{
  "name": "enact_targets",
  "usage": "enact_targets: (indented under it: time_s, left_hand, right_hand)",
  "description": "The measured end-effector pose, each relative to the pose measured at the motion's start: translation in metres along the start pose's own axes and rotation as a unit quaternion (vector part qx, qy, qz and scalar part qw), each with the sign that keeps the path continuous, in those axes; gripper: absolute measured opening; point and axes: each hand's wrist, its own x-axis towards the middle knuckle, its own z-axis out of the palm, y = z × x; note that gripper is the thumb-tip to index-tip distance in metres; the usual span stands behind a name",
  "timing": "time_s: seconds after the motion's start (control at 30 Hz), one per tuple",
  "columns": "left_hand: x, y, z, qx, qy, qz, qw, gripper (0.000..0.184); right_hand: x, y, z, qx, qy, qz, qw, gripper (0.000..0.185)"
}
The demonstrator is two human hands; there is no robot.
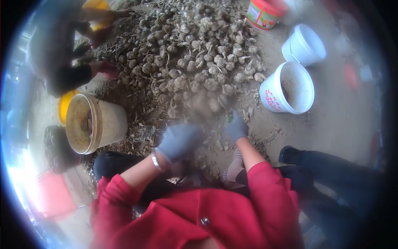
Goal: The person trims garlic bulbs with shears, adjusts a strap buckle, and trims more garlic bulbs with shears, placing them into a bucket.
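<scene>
A large heap of garlic bulbs (190,58) with dry stalks and husks spreads over the ground in front of me. My left hand (179,141), in a grey glove with a bracelet at the wrist, is over the near edge of the heap, blurred by motion; its fingers cannot be made out. Beside it, my right hand (236,128), also gloved in grey, is closed around something with a small green part showing at the thumb side. Blurred bulbs lie just beyond both hands.
A cream bucket (116,124) holding a few pieces stands at left. Two white buckets (271,93) and a red bucket (265,14) stand at right. Another person (54,45) crouches at upper left; a dark-trousered leg (331,166) extends at right.
</scene>
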Motion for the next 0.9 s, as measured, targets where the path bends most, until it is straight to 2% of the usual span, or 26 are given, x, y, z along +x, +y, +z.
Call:
enact_targets:
  time_s: [0.03,0.07,0.1,0.17,0.2,0.3,0.37,0.43,0.47,0.57,0.67,0.73,0.87,0.9]
  left_hand:
    - [-0.005,-0.008,-0.011,-0.011,0.054,0.020,0.998,0.022]
    - [-0.007,-0.013,-0.024,-0.058,0.058,-0.013,0.997,0.018]
    - [-0.006,-0.012,-0.043,-0.061,0.031,-0.038,0.997,0.016]
    - [-0.006,-0.026,-0.035,-0.009,0.103,-0.016,0.995,0.014]
    - [-0.003,-0.025,-0.035,-0.018,0.108,-0.013,0.994,0.014]
    - [-0.003,-0.034,-0.019,-0.058,0.074,-0.037,0.995,0.016]
    - [-0.003,-0.039,-0.011,-0.054,0.068,-0.042,0.995,0.019]
    - [0.002,-0.045,-0.002,-0.158,0.044,-0.065,0.984,0.027]
    - [0.004,-0.049,0.005,-0.210,0.033,-0.082,0.974,0.031]
    - [0.012,-0.062,0.034,-0.467,0.046,-0.087,0.879,0.049]
    - [0.019,-0.044,0.008,-0.619,-0.043,-0.109,0.777,0.062]
    - [0.022,-0.038,0.000,-0.668,-0.064,-0.069,0.738,0.056]
    - [0.013,-0.030,0.003,-0.664,0.002,-0.037,0.747,0.044]
    - [0.013,-0.032,0.004,-0.679,0.012,-0.039,0.733,0.043]
  right_hand:
    - [0.012,0.007,-0.003,-0.044,-0.003,0.005,0.999,0.050]
    - [0.020,0.003,-0.015,-0.097,-0.003,0.010,0.995,0.050]
    - [0.026,0.003,-0.023,-0.152,-0.006,0.015,0.988,0.049]
    - [0.051,0.004,-0.020,-0.220,0.001,0.004,0.975,0.046]
    - [0.061,0.006,-0.016,-0.253,0.003,-0.003,0.967,0.044]
    - [0.080,0.006,-0.014,-0.213,-0.055,-0.026,0.975,0.037]
    - [0.066,0.003,-0.024,-0.148,-0.048,-0.043,0.987,0.032]
    - [0.044,0.008,-0.036,-0.065,-0.044,-0.039,0.996,0.032]
    - [0.034,0.015,-0.040,0.025,-0.063,-0.091,0.994,0.031]
    - [-0.016,0.001,-0.067,0.271,-0.192,-0.064,0.941,0.029]
    - [-0.078,-0.025,-0.085,0.366,-0.159,-0.132,0.907,0.027]
    - [-0.106,-0.036,-0.091,0.372,-0.127,-0.162,0.905,0.026]
    - [-0.127,-0.040,-0.099,0.347,-0.092,-0.207,0.910,0.027]
    - [-0.130,-0.042,-0.098,0.344,-0.091,-0.215,0.909,0.028]
